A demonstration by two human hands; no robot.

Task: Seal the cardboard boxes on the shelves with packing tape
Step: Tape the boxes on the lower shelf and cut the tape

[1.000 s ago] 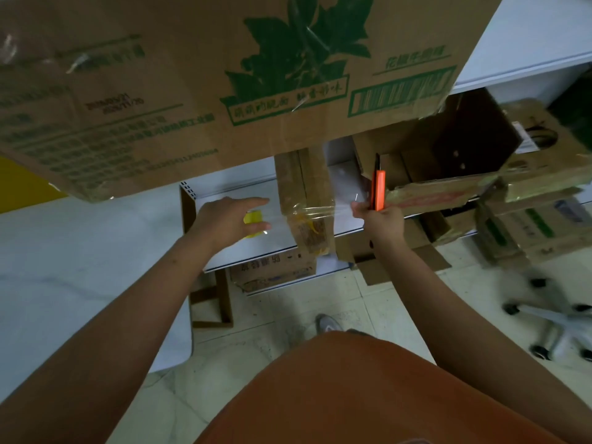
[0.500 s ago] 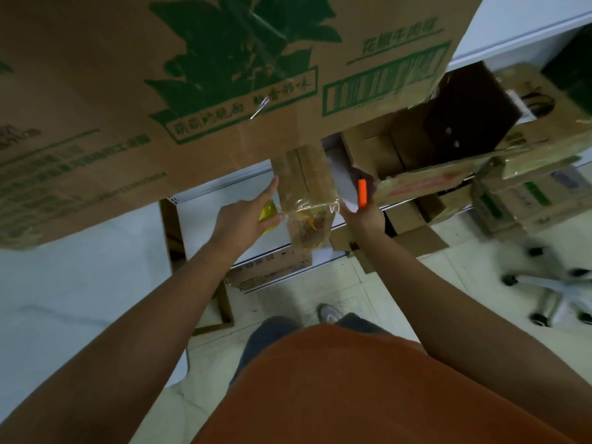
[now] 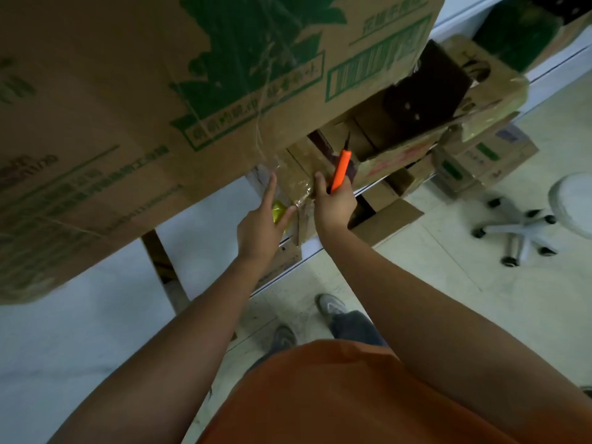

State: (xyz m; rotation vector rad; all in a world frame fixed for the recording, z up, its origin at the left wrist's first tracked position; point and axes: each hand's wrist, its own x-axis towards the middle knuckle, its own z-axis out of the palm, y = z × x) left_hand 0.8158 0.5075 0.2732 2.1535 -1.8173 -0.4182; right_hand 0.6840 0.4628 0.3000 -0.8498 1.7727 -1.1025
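A big green-printed cardboard box (image 3: 198, 100) fills ten to twelve o'clock, hiding the shelf behind. Below it, the left hand (image 3: 261, 224) holds a yellow tape roll (image 3: 279, 210), forefinger straight on the clear tape (image 3: 302, 197); the right hand (image 3: 334, 205) grips an orange cutter (image 3: 340, 171). An open box (image 3: 426, 123) sits at one o'clock, a swivel stool (image 3: 525, 225) at three.

Swivel chair base (image 3: 519, 230) on tiled floor (image 3: 480, 309), right.

dim, flat light | soft motion blur | wide-angle bending at edges
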